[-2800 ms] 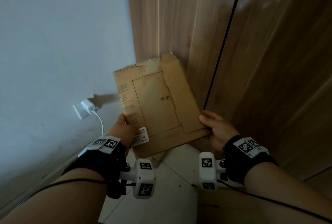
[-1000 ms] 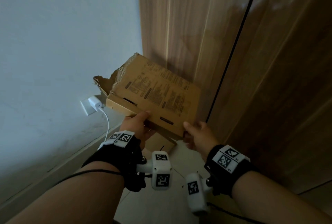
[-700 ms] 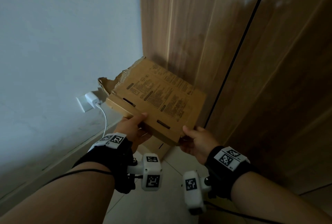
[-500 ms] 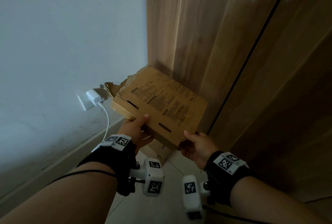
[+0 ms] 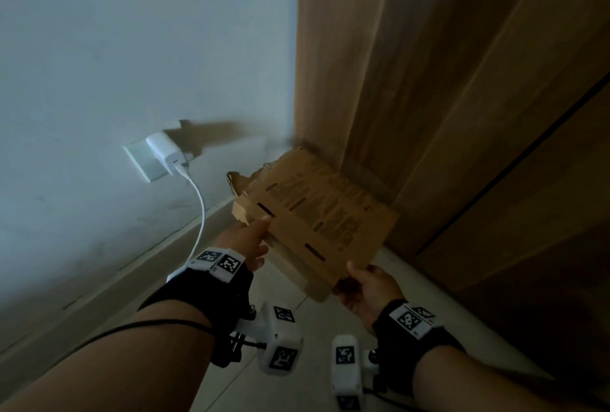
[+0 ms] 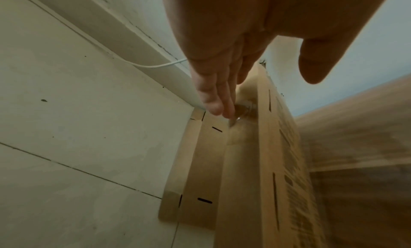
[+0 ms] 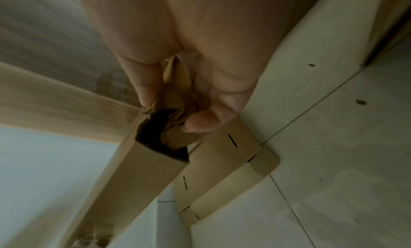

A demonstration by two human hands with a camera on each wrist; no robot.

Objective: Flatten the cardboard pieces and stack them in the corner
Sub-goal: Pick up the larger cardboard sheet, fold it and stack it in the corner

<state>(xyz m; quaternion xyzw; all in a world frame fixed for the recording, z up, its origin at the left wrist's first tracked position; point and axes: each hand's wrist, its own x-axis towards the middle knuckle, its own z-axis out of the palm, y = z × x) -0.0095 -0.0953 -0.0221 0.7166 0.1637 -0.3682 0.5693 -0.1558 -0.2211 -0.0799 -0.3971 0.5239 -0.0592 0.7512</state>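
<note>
The printed cardboard box point(image 5: 325, 213), partly collapsed and torn along its far left edge, was held tilted above the floor, close to the corner where the pale wall point(image 5: 132, 48) met the wood-grain cabinet point(image 5: 445, 81). The left hand point(image 5: 246, 241) supported its near left edge, fingers point(image 6: 214, 97) stretched almost straight beneath the cardboard and the thumb on top. The right hand point(image 5: 366, 286) pinched the near right corner, thumb above and fingers curled underneath; the right wrist view showed that corner crumpled, a dark opening gaping just beyond the fingertips point(image 7: 200, 121).

Under the box, a flattened cardboard piece point(image 6: 200, 172) with short slits lay on the floor tiles point(image 6: 77, 146) in the corner; from the head view only a sliver of it showed beneath the box. The print on the box was blurred and unreadable. Whether the box touched the cabinet could not be told.

Compared with half a second earlier, the box had sunk lower and nearer the corner, and the camera had swung left, so the white charger point(image 5: 166, 151) in its wall socket point(image 5: 142, 164) and its white cable point(image 5: 198, 213) sat nearer the middle of the picture.

A pale baseboard point(image 5: 109, 279) ran along the foot of the wall. A dark seam point(image 5: 511, 174) divided the cabinet's panels.
</note>
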